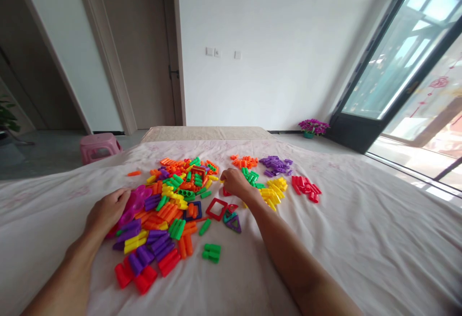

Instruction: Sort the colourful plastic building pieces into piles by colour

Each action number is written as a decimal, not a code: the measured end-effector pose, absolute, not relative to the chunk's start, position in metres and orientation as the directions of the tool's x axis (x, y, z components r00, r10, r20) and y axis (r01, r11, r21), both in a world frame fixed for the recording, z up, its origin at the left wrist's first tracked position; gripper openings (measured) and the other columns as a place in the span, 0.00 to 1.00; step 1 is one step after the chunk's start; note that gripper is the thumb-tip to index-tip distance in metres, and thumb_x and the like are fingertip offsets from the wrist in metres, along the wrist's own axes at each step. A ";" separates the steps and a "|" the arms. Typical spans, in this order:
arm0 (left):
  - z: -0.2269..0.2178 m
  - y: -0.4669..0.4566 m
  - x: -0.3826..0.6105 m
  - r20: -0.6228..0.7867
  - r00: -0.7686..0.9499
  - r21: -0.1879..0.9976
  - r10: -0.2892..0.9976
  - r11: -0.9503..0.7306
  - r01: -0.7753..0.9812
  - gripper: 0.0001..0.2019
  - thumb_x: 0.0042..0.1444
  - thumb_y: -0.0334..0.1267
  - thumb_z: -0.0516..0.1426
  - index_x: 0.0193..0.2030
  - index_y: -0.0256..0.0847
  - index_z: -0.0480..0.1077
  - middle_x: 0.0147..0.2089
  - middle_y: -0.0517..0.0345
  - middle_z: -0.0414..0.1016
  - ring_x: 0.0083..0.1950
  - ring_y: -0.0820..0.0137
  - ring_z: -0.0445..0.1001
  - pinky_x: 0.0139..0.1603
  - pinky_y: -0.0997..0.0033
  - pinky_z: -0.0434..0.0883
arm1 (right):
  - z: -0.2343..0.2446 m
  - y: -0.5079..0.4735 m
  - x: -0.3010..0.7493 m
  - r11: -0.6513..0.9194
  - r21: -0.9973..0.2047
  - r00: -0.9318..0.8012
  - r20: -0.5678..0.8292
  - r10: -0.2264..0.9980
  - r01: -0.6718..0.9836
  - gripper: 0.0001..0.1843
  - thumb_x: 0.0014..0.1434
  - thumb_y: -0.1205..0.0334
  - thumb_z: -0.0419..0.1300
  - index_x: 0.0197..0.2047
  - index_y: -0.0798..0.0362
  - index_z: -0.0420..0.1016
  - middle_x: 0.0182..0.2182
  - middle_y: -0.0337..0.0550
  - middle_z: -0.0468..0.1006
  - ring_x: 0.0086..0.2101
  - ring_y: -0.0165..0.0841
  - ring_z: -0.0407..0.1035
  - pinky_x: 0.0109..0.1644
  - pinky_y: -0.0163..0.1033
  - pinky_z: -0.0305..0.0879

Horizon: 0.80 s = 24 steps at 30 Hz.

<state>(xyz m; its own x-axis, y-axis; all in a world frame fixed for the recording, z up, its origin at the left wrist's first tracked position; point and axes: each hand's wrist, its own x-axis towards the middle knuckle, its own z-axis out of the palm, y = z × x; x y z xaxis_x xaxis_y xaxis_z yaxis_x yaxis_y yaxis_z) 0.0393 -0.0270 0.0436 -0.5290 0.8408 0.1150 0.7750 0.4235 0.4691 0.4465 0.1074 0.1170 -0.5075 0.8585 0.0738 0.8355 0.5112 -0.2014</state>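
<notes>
My left hand is at the left side of a mixed heap of plastic building pieces, its fingers closed on a magenta plastic piece with round lobes. My right hand is over the cloth, between the heap and the sorted piles, fingers pinched. A bit of a yellow building piece shows at its fingertips; the rest is hidden. Just below those fingers lies a red piece. Close beside the hand is a green pile, partly covered by it.
Orange, purple, yellow and red piles lie right of the heap. A red square frame, a purple triangle and green pieces lie nearer. A pink stool stands beyond the cloth-covered surface.
</notes>
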 end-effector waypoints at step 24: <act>0.043 -0.027 0.039 0.108 -0.541 0.446 0.834 0.446 0.776 0.26 0.71 0.54 0.47 0.59 0.46 0.81 0.60 0.48 0.83 0.54 0.55 0.80 0.48 0.65 0.71 | 0.135 0.110 0.462 0.656 -0.188 -0.655 0.079 0.752 0.731 0.21 0.66 0.75 0.56 0.55 0.53 0.84 0.54 0.49 0.84 0.54 0.38 0.77 0.59 0.37 0.67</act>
<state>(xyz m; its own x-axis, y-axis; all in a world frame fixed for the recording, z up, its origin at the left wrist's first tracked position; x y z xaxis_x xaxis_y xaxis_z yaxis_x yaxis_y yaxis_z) 0.0393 -0.0266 0.0433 -0.5410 0.8340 0.1083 0.7763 0.4457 0.4458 0.4616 0.1105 0.1345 -0.6548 0.7516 0.0794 0.7307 0.6564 -0.1876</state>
